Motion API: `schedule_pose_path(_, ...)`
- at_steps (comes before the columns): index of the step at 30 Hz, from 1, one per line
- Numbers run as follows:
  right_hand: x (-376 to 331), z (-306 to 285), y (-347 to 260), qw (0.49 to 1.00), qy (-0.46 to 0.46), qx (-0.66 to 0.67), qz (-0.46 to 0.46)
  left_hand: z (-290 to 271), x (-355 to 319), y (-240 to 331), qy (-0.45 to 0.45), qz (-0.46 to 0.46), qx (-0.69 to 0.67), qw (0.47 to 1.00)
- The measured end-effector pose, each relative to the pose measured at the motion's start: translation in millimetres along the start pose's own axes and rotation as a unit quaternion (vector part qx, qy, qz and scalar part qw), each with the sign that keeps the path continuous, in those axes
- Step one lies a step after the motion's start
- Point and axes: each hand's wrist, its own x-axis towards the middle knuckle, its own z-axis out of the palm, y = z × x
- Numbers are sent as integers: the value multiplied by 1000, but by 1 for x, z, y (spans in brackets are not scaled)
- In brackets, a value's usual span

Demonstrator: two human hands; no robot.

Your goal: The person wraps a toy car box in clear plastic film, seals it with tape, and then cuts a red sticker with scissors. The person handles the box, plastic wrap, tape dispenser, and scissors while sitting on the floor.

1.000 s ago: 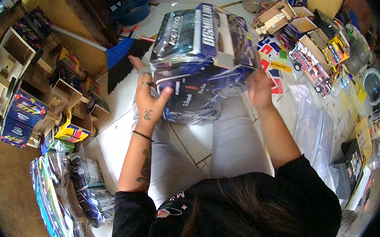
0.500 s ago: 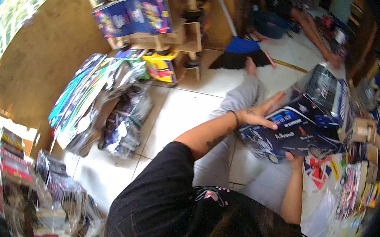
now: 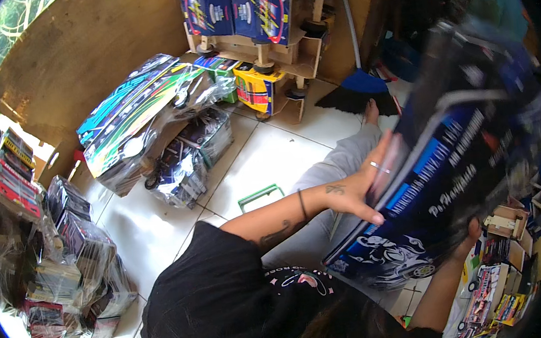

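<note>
A large dark blue box-shaped thing [image 3: 443, 184] with printed side panels, clear plastic about it, is tilted up over my lap at the right. Its upper part is smeared by motion, and I cannot tell exactly what kind of thing it is. My left hand [image 3: 370, 188] grips its left edge, thumb on the printed side and fingers over the edge. My right hand [image 3: 470, 235] holds it from the lower right; most of those fingers are hidden behind it. Below my left forearm's far side, a small green frame [image 3: 260, 198] lies on the tiles.
Wooden toy trucks [image 3: 261, 18] with printed panels stand stacked at the back. Plastic-wrapped colourful panels [image 3: 146, 116] lie left of them. More wrapped bundles [image 3: 75, 255] crowd the left side. A broom [image 3: 357, 87] leans at the back. Several toy vehicles [image 3: 485, 301] sit at the lower right.
Both hands have raised and tilted the dark blue box-shaped thing, bringing it closer, with its far end swung up. The green frame on the floor now shows. My view has shifted a little.
</note>
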Motion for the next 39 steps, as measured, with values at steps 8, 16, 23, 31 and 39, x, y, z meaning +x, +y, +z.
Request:
schedule_pose_path(8,88,190,-15,870,-406,-264,-93,-50,-105,107,396,-31,-340,852)
schedule_pose_path(16,50,199,32,877,-370,-291,-99,-233,-194,168,560,55,-251,788)
schedule_pose_path(23,53,152,121,885,-307,-324,132,-407,-201,183,756,-159,-115,625)
schedule_pose_path(31,80,124,179,888,-227,-314,249,-476,-194,155,774,-180,-162,585)
schedule_pose_path(39,95,135,217,869,-220,-328,298,-506,-203,132,751,-202,-140,613)
